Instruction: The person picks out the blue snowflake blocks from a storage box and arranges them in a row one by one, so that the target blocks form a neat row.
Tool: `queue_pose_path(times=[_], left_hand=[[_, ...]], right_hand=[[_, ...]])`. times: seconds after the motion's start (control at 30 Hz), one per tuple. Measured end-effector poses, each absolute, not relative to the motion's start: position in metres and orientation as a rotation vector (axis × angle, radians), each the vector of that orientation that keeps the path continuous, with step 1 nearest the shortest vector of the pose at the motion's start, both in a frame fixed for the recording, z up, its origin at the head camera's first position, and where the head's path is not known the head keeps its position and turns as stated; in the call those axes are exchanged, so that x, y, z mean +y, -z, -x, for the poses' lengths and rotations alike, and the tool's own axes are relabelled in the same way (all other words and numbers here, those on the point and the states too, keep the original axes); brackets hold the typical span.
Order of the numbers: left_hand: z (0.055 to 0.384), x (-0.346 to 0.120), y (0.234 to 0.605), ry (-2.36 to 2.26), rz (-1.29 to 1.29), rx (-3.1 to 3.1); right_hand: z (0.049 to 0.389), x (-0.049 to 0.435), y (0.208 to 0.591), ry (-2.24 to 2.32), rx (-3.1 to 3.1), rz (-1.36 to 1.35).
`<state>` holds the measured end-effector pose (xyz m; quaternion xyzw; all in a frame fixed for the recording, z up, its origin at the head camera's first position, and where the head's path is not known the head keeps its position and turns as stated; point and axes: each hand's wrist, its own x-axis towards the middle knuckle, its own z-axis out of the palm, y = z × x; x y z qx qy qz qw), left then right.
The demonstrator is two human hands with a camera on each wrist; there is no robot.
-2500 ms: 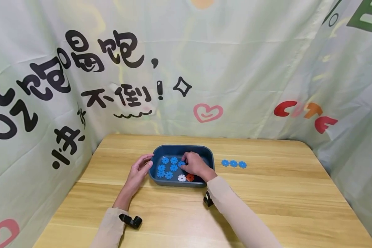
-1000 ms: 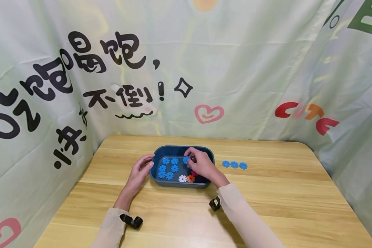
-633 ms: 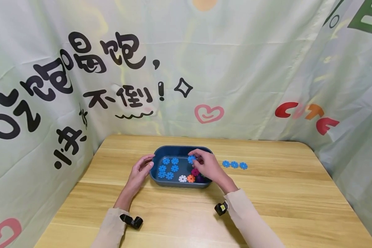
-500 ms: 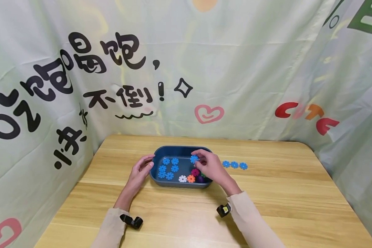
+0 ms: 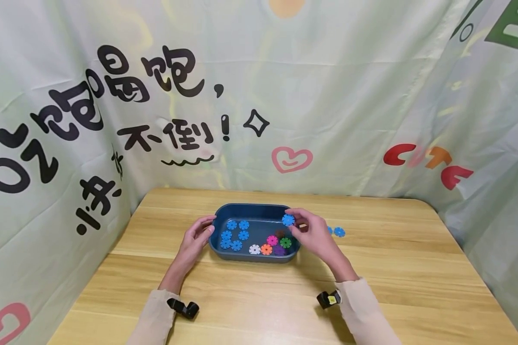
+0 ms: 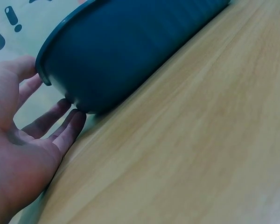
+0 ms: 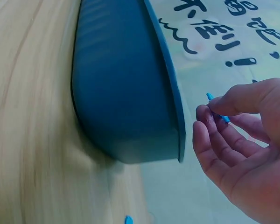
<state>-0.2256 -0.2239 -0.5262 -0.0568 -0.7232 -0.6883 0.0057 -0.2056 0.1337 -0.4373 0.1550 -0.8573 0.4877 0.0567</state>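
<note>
Nearest you, your beige sleeves [image 5: 148,318] carry small black devices [image 5: 183,308] at the cuffs; past them, on the light wood-grain table [image 5: 246,297], sits a dark blue, oblong tray [image 5: 237,258] with rounded corners; in its near right part lie white [image 5: 254,249], orange [image 5: 266,249] and purple notched discs [image 5: 279,250], with pink [image 5: 272,240] and green discs [image 5: 286,243] behind them and a brown disc [image 5: 280,233] farther back in shadow; six blue notched discs [image 5: 243,235] lie towards its left end in three rough pairs; your left hand [image 5: 195,235] is open there, its fingertips touching the end wall; your right hand [image 5: 316,234] pinches a flat blue notched disc [image 5: 288,220] between thumb and fingers, raised at the tray's right end; beyond that hand, another blue disc [image 5: 339,232] lies on the table, its neighbour [image 5: 330,230] partly hidden by your hand; farthest off hangs a pale fabric backdrop [image 5: 349,96], printed with black characters [image 5: 185,134], a pink heart [image 5: 291,159] and colourful letters [image 5: 453,177].
</note>
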Motion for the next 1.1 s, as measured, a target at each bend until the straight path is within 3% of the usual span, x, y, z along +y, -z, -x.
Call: queue_pose_path(times=[1.1], left_hand=[[0.226, -0.224, 0.525, 2.176, 0.172, -2.258]], right_hand=[[0.207, 0.233, 0.453, -1.269, -2.551, -0.184]])
